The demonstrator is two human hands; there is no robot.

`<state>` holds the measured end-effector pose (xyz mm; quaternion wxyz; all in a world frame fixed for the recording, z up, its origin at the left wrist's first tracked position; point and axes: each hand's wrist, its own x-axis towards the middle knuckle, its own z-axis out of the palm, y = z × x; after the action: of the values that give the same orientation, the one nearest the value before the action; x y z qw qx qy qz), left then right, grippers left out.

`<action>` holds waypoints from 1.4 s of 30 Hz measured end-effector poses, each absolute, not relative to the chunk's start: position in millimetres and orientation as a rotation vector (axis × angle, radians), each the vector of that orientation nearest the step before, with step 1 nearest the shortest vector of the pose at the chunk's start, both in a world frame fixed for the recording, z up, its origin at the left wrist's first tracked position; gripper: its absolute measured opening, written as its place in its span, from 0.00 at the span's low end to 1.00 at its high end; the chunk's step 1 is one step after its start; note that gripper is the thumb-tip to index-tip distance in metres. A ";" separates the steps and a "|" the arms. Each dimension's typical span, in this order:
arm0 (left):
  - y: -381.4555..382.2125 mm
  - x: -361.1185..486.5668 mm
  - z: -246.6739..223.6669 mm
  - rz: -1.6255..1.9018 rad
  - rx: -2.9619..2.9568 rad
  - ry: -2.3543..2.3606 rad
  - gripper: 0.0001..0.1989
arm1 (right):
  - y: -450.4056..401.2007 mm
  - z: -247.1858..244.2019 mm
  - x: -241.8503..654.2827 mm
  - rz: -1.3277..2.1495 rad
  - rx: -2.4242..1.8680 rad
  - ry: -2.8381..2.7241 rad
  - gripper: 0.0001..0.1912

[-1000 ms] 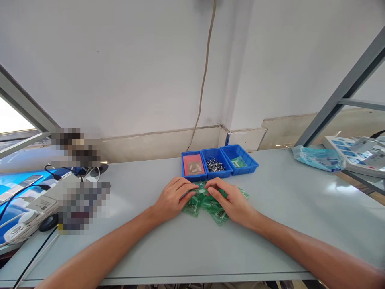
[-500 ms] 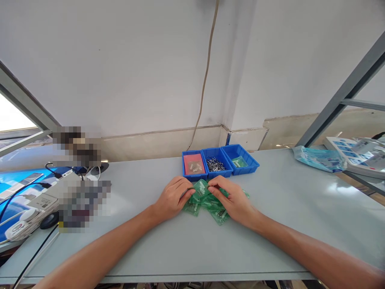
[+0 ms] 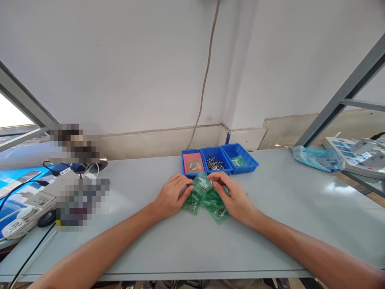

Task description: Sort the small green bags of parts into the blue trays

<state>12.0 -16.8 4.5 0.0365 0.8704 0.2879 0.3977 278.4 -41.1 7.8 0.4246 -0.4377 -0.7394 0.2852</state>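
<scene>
Between my hands, a small green plastic bag (image 3: 202, 184) with metal pins inside is held up at its two sides. My left hand (image 3: 173, 194) pinches its left edge between thumb and fingers. On the opposite edge, the thumb and forefinger of my right hand (image 3: 231, 196) are closed. Beneath lie several more green bags (image 3: 219, 213), heaped on the grey table (image 3: 192, 245) and partly covered by the right hand. Just behind the heap stand three blue bins: one holds a pink bag (image 3: 192, 162), the middle one loose metal pins (image 3: 214, 163), the right one a green bag (image 3: 239, 161).
A power strip and cables (image 3: 45, 192) lie at the left beside a blurred-out area. To the right are a light blue plastic packet (image 3: 319, 158) and a white socket panel (image 3: 355, 154). Grey metal frame posts (image 3: 339, 96) rise at both sides; a cable (image 3: 207, 72) hangs down the wall.
The held green bag is raised slightly and tilted up, so more of its face and the pins inside show. Both hands stay at its edges.
</scene>
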 end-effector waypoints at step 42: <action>-18.1 10.5 4.3 1.196 2.692 0.801 0.08 | -39.1 4.2 277.5 0.653 -1.142 -1.849 0.11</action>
<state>10.5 -18.1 4.3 0.0445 0.8809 0.2621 0.3915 277.5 -39.1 4.2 0.4224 -0.4561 -0.7385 0.2610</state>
